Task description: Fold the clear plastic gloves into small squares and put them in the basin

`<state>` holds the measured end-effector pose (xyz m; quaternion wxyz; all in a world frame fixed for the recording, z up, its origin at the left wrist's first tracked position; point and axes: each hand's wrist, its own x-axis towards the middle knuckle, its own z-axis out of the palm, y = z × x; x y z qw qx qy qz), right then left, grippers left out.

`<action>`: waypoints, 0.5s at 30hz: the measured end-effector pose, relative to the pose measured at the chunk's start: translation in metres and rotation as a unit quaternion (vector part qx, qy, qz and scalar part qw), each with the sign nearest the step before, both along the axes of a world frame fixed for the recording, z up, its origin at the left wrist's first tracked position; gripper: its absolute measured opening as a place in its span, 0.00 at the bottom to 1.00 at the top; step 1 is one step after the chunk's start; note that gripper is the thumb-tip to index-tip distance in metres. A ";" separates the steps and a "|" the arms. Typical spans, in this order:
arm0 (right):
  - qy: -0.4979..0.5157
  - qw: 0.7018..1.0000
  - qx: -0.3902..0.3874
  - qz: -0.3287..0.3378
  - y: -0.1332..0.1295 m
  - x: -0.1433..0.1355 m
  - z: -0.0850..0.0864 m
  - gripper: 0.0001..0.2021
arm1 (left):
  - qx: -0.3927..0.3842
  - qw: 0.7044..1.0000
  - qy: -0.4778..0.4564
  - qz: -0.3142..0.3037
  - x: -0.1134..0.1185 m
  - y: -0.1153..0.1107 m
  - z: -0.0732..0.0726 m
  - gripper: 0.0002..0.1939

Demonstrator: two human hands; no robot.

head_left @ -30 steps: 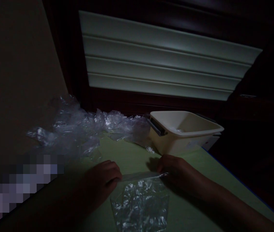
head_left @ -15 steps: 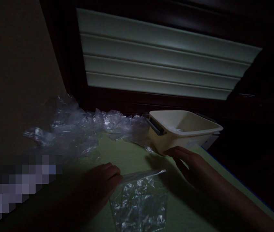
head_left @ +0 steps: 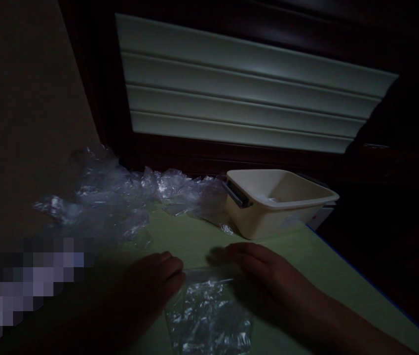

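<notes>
A clear plastic bag [head_left: 212, 318] lies flat and wrinkled on the green tabletop [head_left: 190, 236] in front of me. At its upper left corner, my left hand [head_left: 157, 278] is closed, with curled fingers pinching the edge. My right hand [head_left: 264, 268] reaches over the bag's upper right part, its fingers stretched out to the left above the top edge. Whether those fingertips touch the plastic is hard to make out in the dim light, and the thumb is in shadow.
Behind my right hand stands a cream plastic tub [head_left: 268, 217] with dark handles, with something clear inside. Crumpled clear plastic bags [head_left: 116, 192] are heaped along the back left. A dark-framed slatted panel [head_left: 239, 93] rises behind the table. The table's blue edge [head_left: 361, 273] runs along the right.
My right hand has moved left and down from the front of the tub to the bag's top edge. My left hand stays at the bag's corner.
</notes>
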<state>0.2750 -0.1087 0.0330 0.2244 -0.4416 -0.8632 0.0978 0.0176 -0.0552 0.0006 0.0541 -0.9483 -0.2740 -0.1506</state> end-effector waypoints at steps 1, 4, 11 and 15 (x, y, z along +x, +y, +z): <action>-0.019 0.999 -0.016 0.031 -0.003 -0.004 0.002 0.20 | 0.013 1.000 -0.006 -0.005 0.000 0.000 -0.001 0.15; -0.078 0.989 -0.086 0.095 -0.010 -0.011 0.010 0.28 | 0.050 0.998 -0.017 -0.029 0.000 0.001 -0.003 0.13; -0.121 0.967 -0.196 0.112 -0.012 -0.017 0.023 0.35 | 0.101 0.993 -0.008 -0.065 0.002 0.004 0.000 0.12; -0.109 0.971 -0.179 0.118 -0.012 -0.016 0.021 0.34 | 0.082 0.991 -0.009 -0.109 -0.001 0.010 0.007 0.09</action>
